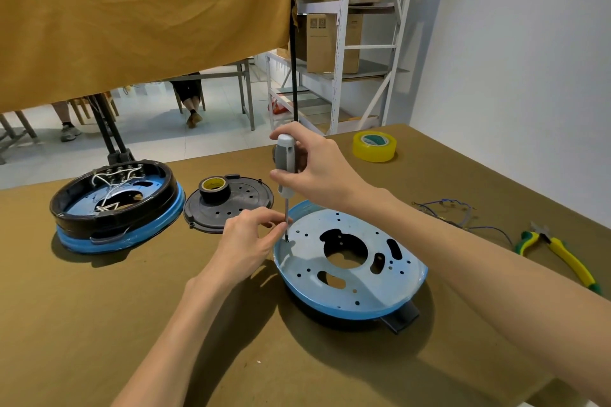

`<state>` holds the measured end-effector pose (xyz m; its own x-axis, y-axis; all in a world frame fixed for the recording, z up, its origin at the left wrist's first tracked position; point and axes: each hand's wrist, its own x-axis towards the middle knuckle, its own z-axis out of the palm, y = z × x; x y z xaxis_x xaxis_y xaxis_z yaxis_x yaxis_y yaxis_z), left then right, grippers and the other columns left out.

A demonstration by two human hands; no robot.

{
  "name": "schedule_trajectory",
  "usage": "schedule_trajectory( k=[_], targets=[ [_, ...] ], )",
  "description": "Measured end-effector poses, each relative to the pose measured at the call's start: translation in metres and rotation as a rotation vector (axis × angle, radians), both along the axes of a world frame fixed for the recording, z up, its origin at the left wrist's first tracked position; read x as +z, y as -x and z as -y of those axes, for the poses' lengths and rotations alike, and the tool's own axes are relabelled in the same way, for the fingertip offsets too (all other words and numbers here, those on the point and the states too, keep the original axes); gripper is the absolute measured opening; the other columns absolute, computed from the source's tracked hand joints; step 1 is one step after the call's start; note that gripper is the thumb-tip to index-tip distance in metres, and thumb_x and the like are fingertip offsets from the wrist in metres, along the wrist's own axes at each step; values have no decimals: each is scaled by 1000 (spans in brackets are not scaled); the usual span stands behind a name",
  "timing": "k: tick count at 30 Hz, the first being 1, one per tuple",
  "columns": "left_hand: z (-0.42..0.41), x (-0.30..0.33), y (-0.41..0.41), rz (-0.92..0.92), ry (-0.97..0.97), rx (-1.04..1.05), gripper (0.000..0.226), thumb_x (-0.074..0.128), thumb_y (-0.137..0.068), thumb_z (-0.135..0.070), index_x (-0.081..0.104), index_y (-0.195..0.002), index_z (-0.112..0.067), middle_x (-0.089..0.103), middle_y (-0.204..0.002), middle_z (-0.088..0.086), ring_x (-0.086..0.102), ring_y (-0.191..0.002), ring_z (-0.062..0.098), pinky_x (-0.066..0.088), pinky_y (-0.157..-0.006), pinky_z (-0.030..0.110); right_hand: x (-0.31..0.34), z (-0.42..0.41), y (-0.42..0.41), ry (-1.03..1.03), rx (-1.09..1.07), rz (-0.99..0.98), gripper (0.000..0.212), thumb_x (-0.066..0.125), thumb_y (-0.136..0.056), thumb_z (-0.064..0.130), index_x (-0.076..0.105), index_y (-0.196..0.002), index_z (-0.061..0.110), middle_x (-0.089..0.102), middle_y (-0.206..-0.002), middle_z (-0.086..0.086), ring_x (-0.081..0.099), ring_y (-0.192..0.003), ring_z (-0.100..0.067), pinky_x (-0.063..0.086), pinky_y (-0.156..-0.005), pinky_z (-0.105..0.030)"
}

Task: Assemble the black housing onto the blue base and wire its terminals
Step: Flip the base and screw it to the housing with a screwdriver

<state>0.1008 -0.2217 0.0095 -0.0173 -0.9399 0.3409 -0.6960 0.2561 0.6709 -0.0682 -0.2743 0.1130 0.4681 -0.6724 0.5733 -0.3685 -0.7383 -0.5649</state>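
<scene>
Olive-brown cloth covers the table (99, 324), and from the head camera we see bare cloth at its near edge, in front of the round pale-blue perforated metal base (350, 274). That base sits right of centre over a black part whose tab (400, 319) juts toward us. Our right hand (317, 168) wraps the grey-and-white screwdriver (286, 168), held upright, tip at a hole on the base's left rim. Our left hand (244, 244) pinches the shaft beside the tip. Left lie an assembled black-and-blue unit (115, 208), a black perforated disc (238, 208) under black tape (213, 188). Right lie yellow tape (374, 146), loose wires (456, 211), yellow-green pliers (558, 254).
</scene>
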Motion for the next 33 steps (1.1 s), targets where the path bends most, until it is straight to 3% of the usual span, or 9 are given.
schedule_trajectory(
  k=[6,9,11,14,18,22,26,30,33],
  targets=[
    [-2,-2,7,-82,31,23,12,72,-94,-30,77,-105,-31,72,-94,-20,62,-95,-2,53,-84,25,12,-2,-3,78,-141,-255,54,78,-88,43,50,-127,17,66,-104,-7,66,-92,-27,60,-79,-46],
    [-1,-3,5,-61,51,25,15,71,-95,-29,79,-108,-27,73,-95,-19,63,-94,-1,52,-81,21,29,-2,2,-8,-58,-363,47,70,-92,34,48,-131,20,63,-108,-5,63,-96,-25,58,-84,-48],
    [0,-4,5,-37,50,19,16,71,-96,-28,79,-110,-28,72,-97,-19,62,-95,-2,50,-79,17,41,-2,5,-2,-23,-437,35,70,-91,29,54,-121,22,66,-98,-3,65,-89,-22,59,-78,-46],
    [2,-8,8,-64,51,-9,20,69,-97,-23,72,-114,-32,66,-105,-23,58,-101,-6,46,-79,11,50,1,-1,222,-200,-657,31,67,-92,52,58,-97,23,62,-85,1,62,-80,-21,54,-64,-37],
    [1,-18,17,-465,-157,11,36,64,-101,-20,55,-135,-27,59,-126,-16,58,-111,-3,51,-81,11,55,9,-9,136,-240,-774,36,65,-95,50,61,-99,14,65,-86,-4,64,-76,-21,51,-56,-32],
    [-7,-35,25,-590,-237,2,28,47,-108,-27,71,-115,-14,73,-107,3,67,-106,20,54,-87,33,71,13,-5,-176,-15,-800,23,69,-91,27,55,-108,20,70,-94,-6,73,-80,-26,61,-58,-33],
    [-13,-39,32,-641,-151,38,44,43,-110,-28,67,-88,1,64,-86,24,55,-78,26,42,-71,42,70,16,-11,156,-179,-964,33,56,-100,48,59,-101,15,71,-76,-3,69,-46,-14,52,-45,-29],
    [-14,-41,33,-652,-158,82,44,45,-109,-26,61,-75,-2,57,-73,12,49,-74,27,37,-66,40,80,20,-12,-86,-58,-1009,35,63,-98,46,50,-116,19,69,-95,-9,66,-68,-21,52,-45,-28],
    [-14,-41,36,-682,-162,101,32,47,-109,-26,76,-104,-12,75,-95,2,66,-89,21,51,-71,33,77,17,-14,-136,27,-947,24,62,-99,31,49,-116,19,70,-90,-9,67,-55,-18,49,-41,-22]
  ],
)
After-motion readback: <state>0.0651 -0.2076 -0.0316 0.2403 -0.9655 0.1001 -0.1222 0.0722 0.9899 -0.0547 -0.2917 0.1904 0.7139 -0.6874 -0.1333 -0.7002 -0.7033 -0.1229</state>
